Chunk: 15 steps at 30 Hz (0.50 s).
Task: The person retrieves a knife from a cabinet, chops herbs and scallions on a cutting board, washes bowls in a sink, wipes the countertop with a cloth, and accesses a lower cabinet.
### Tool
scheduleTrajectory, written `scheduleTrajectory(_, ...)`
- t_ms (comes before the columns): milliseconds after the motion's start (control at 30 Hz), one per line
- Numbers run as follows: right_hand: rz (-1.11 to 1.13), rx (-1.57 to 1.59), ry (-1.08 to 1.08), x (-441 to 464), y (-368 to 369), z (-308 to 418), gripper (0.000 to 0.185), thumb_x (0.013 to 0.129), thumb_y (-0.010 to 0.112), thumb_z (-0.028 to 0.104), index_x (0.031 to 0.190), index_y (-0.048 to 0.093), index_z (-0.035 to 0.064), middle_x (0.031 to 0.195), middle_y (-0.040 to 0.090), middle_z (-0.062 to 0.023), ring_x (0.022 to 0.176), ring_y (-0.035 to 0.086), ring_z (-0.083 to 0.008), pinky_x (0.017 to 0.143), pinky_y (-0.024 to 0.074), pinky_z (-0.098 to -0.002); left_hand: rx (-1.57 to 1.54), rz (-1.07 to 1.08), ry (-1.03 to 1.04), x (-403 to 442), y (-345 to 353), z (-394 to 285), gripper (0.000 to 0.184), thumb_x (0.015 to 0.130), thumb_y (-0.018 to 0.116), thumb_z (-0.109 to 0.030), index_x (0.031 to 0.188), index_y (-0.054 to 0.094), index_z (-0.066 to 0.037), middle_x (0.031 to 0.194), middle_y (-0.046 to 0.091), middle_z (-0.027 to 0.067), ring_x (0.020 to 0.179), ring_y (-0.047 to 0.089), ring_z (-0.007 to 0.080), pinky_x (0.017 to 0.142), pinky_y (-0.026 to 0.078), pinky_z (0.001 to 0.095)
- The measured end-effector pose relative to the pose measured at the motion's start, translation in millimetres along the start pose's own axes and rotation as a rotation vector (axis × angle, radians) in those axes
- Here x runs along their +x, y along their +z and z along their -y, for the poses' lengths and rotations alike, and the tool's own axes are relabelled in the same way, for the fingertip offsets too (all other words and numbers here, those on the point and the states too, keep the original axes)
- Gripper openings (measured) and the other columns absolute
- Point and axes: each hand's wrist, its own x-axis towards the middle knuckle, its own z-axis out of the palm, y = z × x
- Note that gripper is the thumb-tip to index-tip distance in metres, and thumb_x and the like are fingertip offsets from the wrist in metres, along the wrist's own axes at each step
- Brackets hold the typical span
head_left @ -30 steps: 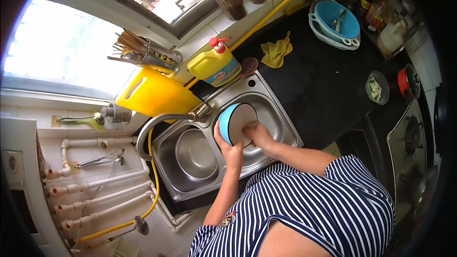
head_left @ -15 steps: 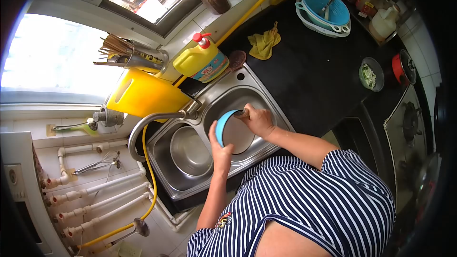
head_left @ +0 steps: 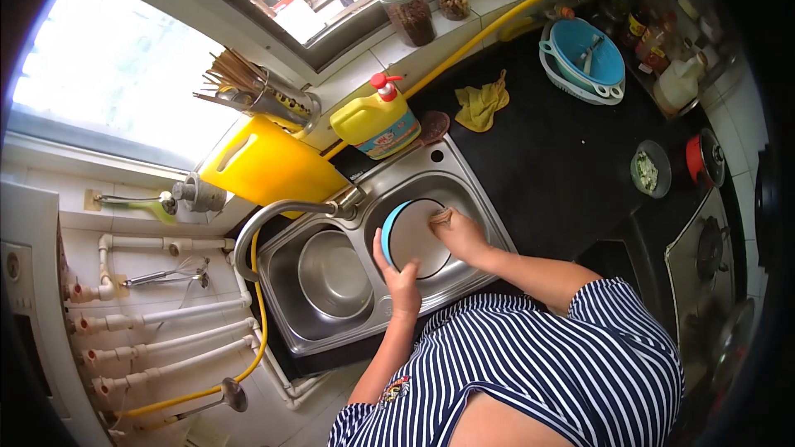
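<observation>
My left hand (head_left: 401,283) grips the near left side of a bowl (head_left: 412,236), blue outside and pale inside with a dark rim. The bowl is tilted over the right basin of a steel double sink (head_left: 380,312), its inside facing up. My right hand (head_left: 464,237) is closed on a small tan-brown pad (head_left: 441,218), which presses against the inside of the bowl near its right rim. The pad's exact kind cannot be made out. In the left basin sits a round metal bowl (head_left: 335,273).
A curved faucet (head_left: 286,205) arches over the left basin. Behind the sink stand a yellow cutting board (head_left: 273,164), a yellow pump bottle (head_left: 377,126) and a chopstick holder (head_left: 281,103). On the black counter lie a yellow cloth (head_left: 482,105), blue colander (head_left: 586,54) and small glass bowl (head_left: 650,170).
The bowl has turned so its inside faces up more. My right hand and the pad have shifted from the upper rim into the bowl. The whole view has shifted slightly.
</observation>
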Motion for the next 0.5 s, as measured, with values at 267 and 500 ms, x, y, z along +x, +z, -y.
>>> scheduleTrajectory(267, -0.379, -0.53, -0.88, 38.8, -34.6, 26.4, 0.045, 0.087, 0.064, 0.027, 0.128, 0.054, 0.013, 0.123, 0.055, -0.004, 0.117, 0.056, -0.0231, 0.092, 0.048, -0.0402, -0.272, 0.003, -0.258, 17.4, 4.8, 15.5, 0.076, 0.089, 0.06, -0.01, 0.158, 0.027, -0.01, 0.144, 0.049, 0.0151, 0.126, 0.053, 0.0256, 0.106, 0.042, 0.0359)
scheduleTrajectory(500, 0.539, -0.228, -0.667, 22.6, -3.0, 16.2, 0.012, 0.085, 0.065, 0.016, 0.089, 0.063, 0.0041, 0.093, 0.064, -0.014, 0.093, 0.062, -0.0331, 0.082, 0.0498, -0.0432, -0.065, 0.06, -0.209, 39.1, -7.0, 11.8, 0.064, 0.097, 0.059, -0.028, 0.154, 0.036, -0.009, 0.148, 0.046, 0.0136, 0.135, 0.046, 0.0242, 0.115, 0.033, 0.0359)
